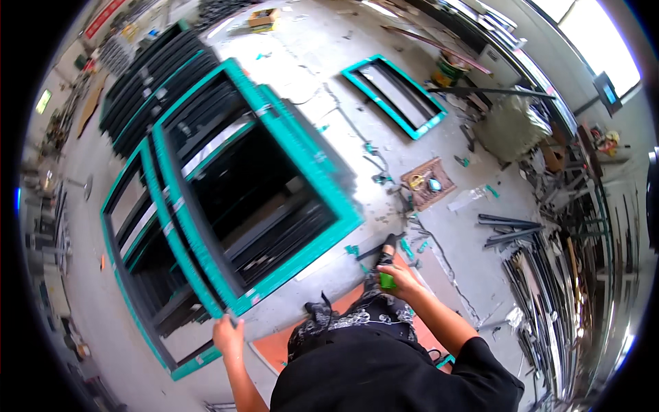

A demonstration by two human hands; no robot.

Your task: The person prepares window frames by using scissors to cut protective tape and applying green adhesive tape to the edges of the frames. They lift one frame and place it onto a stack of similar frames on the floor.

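Note:
To the left, my left hand (228,336) is closed at the near corner of a window frame (322,226) covered in green film. A small grey piece shows at its fingertips, too small to name. My right hand (403,283) is closed around a small bright green object (388,281) in front of my body, its kind partly hidden by the fingers. The green-edged frame lies on top of a stack. Beside it on the left is a second, narrower green-edged frame (113,240).
Farther left stand several dark frames (154,89) in a stack. A smaller green frame (395,96) lies on the floor ahead. A brown board (429,184) with tape rolls, a wrapped bundle (511,127) and long dark profiles (542,302) are on the right. Scraps litter the floor.

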